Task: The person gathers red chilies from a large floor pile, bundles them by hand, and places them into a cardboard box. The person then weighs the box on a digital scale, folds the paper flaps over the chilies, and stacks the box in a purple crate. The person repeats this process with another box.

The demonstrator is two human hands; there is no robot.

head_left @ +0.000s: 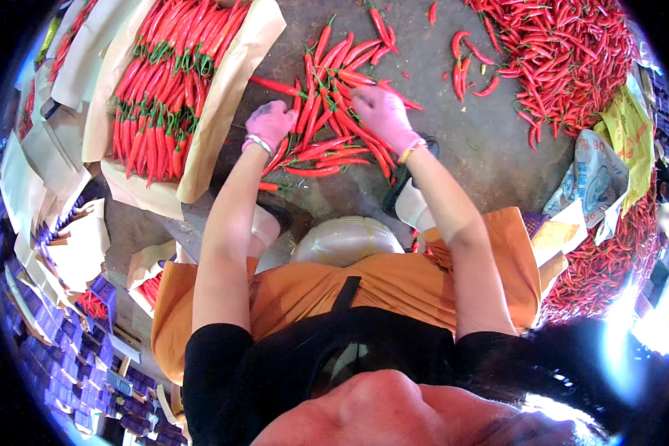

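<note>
My left hand (270, 125), in a pink glove with a dark smudge and a band at the wrist, is closed at the left edge of a loose heap of long red chilli peppers (327, 160). My right hand (385, 119), also pink-gloved, is curled over the heap's right side among green stems. What either hand's fingers hold is hidden or too small to make out. Left of my left hand, a paper-lined container (264, 33) holds red peppers laid side by side in rows, stems aligned.
A big pepper pile (565, 52) lies at upper right beside yellow and pale sacks (621, 149), with more peppers lower right. Paper sheets (82, 245) and stacked purple crates (59, 349) are at left. A pale round bundle (346, 238) sits before my lap.
</note>
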